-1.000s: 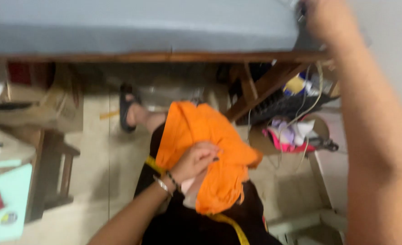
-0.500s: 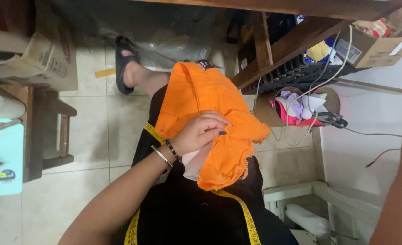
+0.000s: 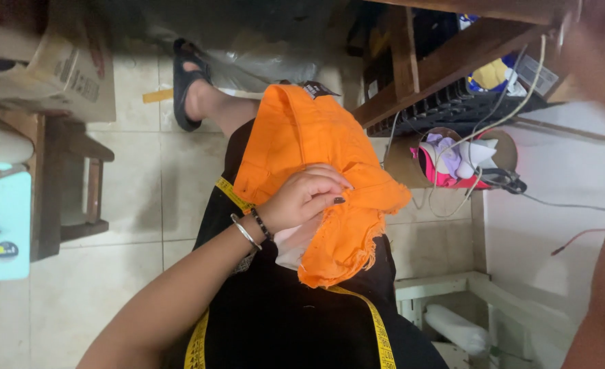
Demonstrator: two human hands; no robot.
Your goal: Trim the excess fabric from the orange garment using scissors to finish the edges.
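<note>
An orange piece of fabric (image 3: 309,137) with a frayed edge lies across my lap, over black clothing. My left hand (image 3: 302,198), with bracelets at the wrist, is closed on the fabric near its frayed end, with a pale cloth tucked under it. A yellow measuring tape (image 3: 377,328) hangs around me and runs under the fabric. My right arm runs up the right edge of the view. My right hand (image 3: 599,48) is a blur at the top right, and its fingers cannot be made out.
My foot in a black sandal (image 3: 186,82) rests on the tiled floor. A cardboard box (image 3: 70,61) and a wooden stool (image 3: 70,184) stand at the left. A round bin of cloth scraps (image 3: 452,160), cables and a wooden table frame (image 3: 446,68) are at the right.
The view has tipped down, so the grey table top has left the frame. My left hand stays closed on the orange fabric. My right arm has shifted toward the right edge.
</note>
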